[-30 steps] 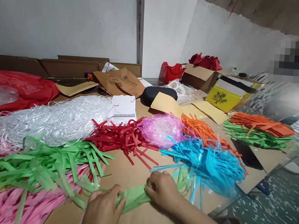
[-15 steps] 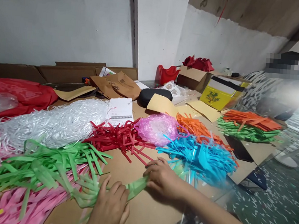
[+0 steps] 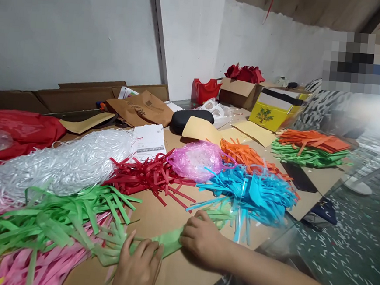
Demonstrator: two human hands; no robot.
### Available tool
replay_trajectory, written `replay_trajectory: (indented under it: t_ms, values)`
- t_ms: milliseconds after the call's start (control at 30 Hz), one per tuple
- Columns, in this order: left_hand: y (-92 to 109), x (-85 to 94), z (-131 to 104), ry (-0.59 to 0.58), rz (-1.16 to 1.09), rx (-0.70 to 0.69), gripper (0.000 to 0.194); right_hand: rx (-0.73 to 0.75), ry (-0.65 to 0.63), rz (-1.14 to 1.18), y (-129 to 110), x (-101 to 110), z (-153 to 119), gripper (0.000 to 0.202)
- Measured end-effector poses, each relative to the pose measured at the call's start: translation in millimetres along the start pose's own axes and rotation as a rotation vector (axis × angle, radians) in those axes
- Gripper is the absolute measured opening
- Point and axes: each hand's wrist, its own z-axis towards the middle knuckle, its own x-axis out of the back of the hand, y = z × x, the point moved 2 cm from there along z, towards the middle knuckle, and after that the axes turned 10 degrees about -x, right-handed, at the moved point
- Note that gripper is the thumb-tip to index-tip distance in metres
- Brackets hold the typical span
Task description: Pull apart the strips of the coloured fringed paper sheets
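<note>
A light green fringed strip [image 3: 168,242] lies across the brown cardboard, its cut ends spreading out at the left and right. My left hand [image 3: 138,263] is closed over its left part, fingers bent and pressed together. On the strip's right part, my right hand [image 3: 203,241] is closed with curled fingers; the fingertips are partly hidden. To the left lie a pile of green fringe [image 3: 55,215] and pink fringe [image 3: 36,262]. Blue fringe [image 3: 255,193] is just beyond my right hand, and dark red fringe [image 3: 151,174] lies behind both hands.
A long white bundle of strands [image 3: 57,162] and a pink plastic-wrapped bundle [image 3: 197,160] lie farther back. Orange fringe [image 3: 315,141] is stacked on green at the right, near a dark phone-like slab [image 3: 299,177]. A yellow box [image 3: 274,112] stands behind; a person in patterned clothing [image 3: 324,105] is beyond.
The camera view has shifted slightly, so the background sits farther left. My right hand has moved slightly down and toward me on the strip; my left hand stays nearly in place.
</note>
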Motion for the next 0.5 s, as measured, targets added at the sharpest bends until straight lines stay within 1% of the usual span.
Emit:
replay_trajectory:
  t_ms: [33, 100, 167, 200, 267, 300, 367, 400, 433, 500]
  values:
    - [-2.6, 0.3, -3.1, 0.015, -0.020, 0.000, 0.034, -0.028, 0.000, 0.027, 4.8, 0.2, -1.7, 0.016]
    - [-7.6, 1.8, -6.7, 0.081, -0.079, 0.018, 0.035, -0.085, -0.014, 0.073, 11.4, 3.8, -4.3, 0.014]
    - [-11.0, 3.2, -7.1, 0.160, -0.129, 0.033, 0.035, -0.139, -0.035, 0.077, 11.7, 9.4, -5.2, 0.009]
    - [-11.8, 3.1, -6.6, 0.172, -0.144, 0.029, 0.034, -0.153, -0.036, 0.068, 9.4, 11.9, -4.9, 0.003]
    - [-12.6, 1.8, -5.7, 0.167, -0.148, 0.017, 0.035, -0.150, -0.002, 0.027, 2.1, 14.5, -3.9, 0.013]
    - [-12.8, 0.7, -5.9, 0.157, -0.137, 0.012, 0.035, -0.128, 0.023, -0.002, -1.8, 14.2, -3.4, 0.013]
    - [-13.5, -1.6, -7.8, 0.128, -0.111, -0.002, 0.036, -0.066, 0.072, -0.053, -7.4, 10.9, -3.1, 0.008]
    - [-13.9, -2.6, -9.3, 0.116, -0.098, -0.009, 0.035, -0.047, 0.088, -0.066, -8.3, 8.5, -3.3, 0.011]
    - [-14.1, -3.5, -10.9, 0.102, -0.087, -0.017, 0.034, -0.040, 0.099, -0.067, -8.1, 6.4, -3.7, 0.014]
    - [-13.6, -5.2, -12.9, 0.075, -0.072, -0.028, 0.032, -0.042, 0.109, -0.041, -6.1, 3.5, -4.6, 0.012]
